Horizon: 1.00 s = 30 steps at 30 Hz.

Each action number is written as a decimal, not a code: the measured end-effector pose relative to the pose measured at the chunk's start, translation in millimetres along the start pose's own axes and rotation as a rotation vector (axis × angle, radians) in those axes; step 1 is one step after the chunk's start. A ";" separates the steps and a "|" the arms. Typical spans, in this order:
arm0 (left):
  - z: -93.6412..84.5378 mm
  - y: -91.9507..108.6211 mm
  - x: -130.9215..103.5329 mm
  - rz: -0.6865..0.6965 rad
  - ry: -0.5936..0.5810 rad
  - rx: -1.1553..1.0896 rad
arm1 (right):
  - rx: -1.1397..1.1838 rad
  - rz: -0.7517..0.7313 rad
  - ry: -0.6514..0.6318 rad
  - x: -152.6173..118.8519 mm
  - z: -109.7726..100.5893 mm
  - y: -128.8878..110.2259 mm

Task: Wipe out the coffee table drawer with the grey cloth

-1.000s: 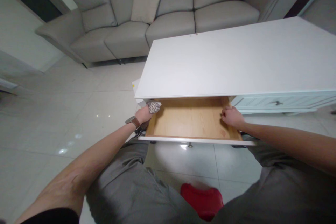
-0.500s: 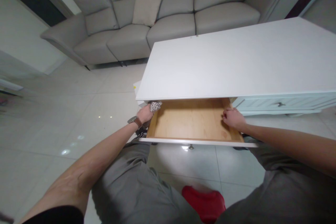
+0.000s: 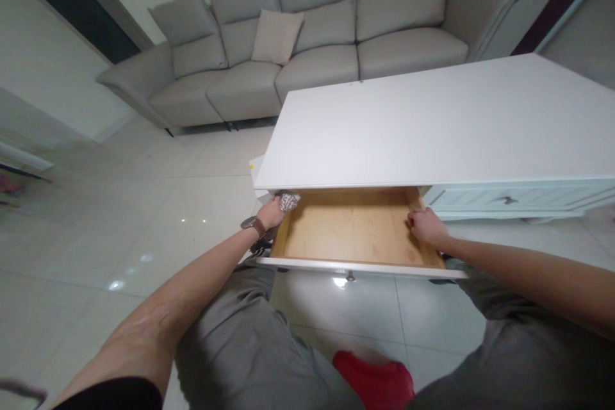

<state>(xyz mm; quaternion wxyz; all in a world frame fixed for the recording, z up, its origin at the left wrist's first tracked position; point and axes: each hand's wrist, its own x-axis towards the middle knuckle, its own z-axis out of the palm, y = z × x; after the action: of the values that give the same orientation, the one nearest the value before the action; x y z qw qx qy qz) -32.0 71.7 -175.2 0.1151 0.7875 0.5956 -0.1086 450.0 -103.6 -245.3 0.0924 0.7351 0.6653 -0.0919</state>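
Note:
A wooden drawer (image 3: 346, 227) with a white front stands pulled out of the white coffee table (image 3: 413, 128); its pale wood bottom is bare. My left hand (image 3: 270, 213) is closed at the drawer's left side wall, near the tabletop edge. A crumpled brown-and-white patterned cloth (image 3: 289, 202) bulges out of its fingers. Across the drawer, my right hand (image 3: 427, 227) is curled over the right side wall, fingertips on the inner side. A small metal knob (image 3: 350, 275) sticks out of the drawer front.
Behind the table stands a long grey sofa (image 3: 317, 73) with a beige cushion (image 3: 277, 36). A second, closed drawer (image 3: 480, 200) lies to the right. Below me is a red seat or stool (image 3: 377, 381), between my legs. Glossy tiles cover the floor (image 3: 158, 211).
The view has tilted up slightly, so everything sits a little lower in the picture. Both hands keep nearly the same places on the drawer, and its opening looks about the same.

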 end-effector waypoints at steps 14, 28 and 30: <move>37.3 66.5 -8.1 0.438 0.005 0.333 | -0.027 -0.010 -0.006 -1.4 -2.1 -1.0; 26.7 78.2 44.7 0.311 0.034 0.350 | 0.009 0.039 0.004 -3.7 -5.1 -6.5; 24.4 75.6 46.8 0.320 0.045 0.337 | 0.014 0.050 -0.002 -3.1 -5.9 -7.4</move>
<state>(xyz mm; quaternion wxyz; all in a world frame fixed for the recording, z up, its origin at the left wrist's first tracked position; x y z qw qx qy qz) 52.4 86.9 -208.8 -0.0155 0.8822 0.4391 -0.1694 442.4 -104.3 -238.9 0.0903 0.7521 0.6459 -0.0948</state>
